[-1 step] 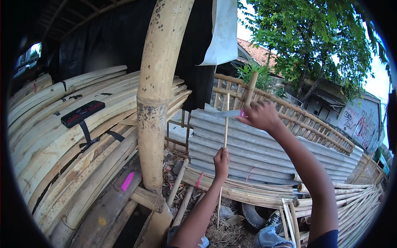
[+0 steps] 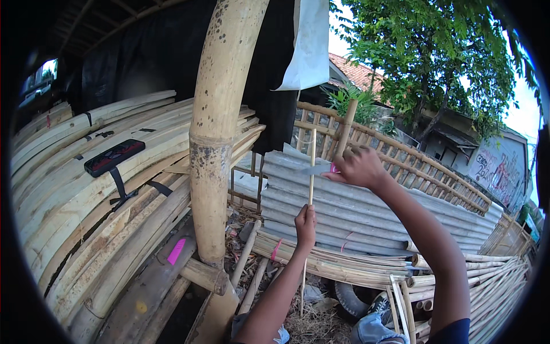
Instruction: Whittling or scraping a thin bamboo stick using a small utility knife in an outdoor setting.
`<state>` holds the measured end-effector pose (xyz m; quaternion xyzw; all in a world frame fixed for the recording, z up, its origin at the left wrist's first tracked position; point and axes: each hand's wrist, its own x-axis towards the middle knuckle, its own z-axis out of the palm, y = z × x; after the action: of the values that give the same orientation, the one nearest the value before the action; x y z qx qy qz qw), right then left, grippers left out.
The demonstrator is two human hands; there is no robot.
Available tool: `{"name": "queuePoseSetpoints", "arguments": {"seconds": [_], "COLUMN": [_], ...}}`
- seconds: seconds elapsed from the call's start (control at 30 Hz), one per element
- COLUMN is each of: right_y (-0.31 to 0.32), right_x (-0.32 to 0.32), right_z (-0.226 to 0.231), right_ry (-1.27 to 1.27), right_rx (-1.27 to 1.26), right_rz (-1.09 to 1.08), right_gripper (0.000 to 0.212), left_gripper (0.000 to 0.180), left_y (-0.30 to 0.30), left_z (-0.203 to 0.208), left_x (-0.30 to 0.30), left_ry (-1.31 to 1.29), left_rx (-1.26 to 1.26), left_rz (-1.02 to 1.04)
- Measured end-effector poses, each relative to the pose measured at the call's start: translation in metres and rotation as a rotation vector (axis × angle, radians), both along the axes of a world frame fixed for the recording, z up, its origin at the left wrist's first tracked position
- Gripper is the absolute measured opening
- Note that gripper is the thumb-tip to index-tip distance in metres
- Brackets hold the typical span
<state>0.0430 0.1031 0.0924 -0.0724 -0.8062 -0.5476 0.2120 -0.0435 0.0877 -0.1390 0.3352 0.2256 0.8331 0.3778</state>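
Note:
Upright in front of me stands a thin bamboo strip (image 2: pixel 312 191), its lower end reaching down towards the ground litter. My left hand (image 2: pixel 306 228) is closed round it below the middle. Higher up, my right hand (image 2: pixel 361 167) grips a knife (image 2: pixel 316 169) by its pink handle, most of which the fingers hide. The blade points left and lies across the strip, well above my left hand. A pale curl of shaving seems to hang near the strip's top, too fine to be sure. A pink knife sheath or handle (image 2: pixel 177 251) lies on a thick pole at the left.
A thick bamboo post (image 2: pixel 215 132) rises left of my hands. Beyond it, planks (image 2: pixel 63 195) carry a dark phone-like case (image 2: pixel 115 157) and black straps. Corrugated sheets (image 2: pixel 366 212) lean against a bamboo fence ahead. Bundled bamboo strips (image 2: pixel 344 266) and a tyre (image 2: pixel 348 298) lie below.
My right hand and the knife have moved a little down along the bamboo strip. The strip's top has shifted slightly left, while my left hand keeps its hold.

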Motion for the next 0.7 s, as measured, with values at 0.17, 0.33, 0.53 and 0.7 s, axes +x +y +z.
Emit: {"name": "queuePoseSetpoints", "arguments": {"seconds": [0.17,0.33,0.53,0.7], "right_y": [0.008,0.019,-0.018,-0.032], "right_x": [0.008,0.012,0.041,0.027], "right_z": [0.063,-0.018,-0.082,-0.069], "right_ry": [0.167,0.21,-0.169,0.099], "right_rx": [-0.136,-0.112,-0.272,-0.536], "right_rz": [-0.262,-0.129,-0.102,-0.321], "right_gripper": [0.058,0.052,0.049,0.044], "left_gripper": [0.034,0.035,0.031,0.033], "left_y": [0.008,0.007,0.012,0.002], "left_z": [0.018,-0.014,-0.018,-0.006], "left_x": [0.024,0.031,0.027,0.029], "left_ry": [0.116,-0.006,-0.034,0.025], "left_rx": [0.035,-0.051,-0.052,-0.061], "left_rz": [0.032,-0.018,-0.041,-0.017]}}
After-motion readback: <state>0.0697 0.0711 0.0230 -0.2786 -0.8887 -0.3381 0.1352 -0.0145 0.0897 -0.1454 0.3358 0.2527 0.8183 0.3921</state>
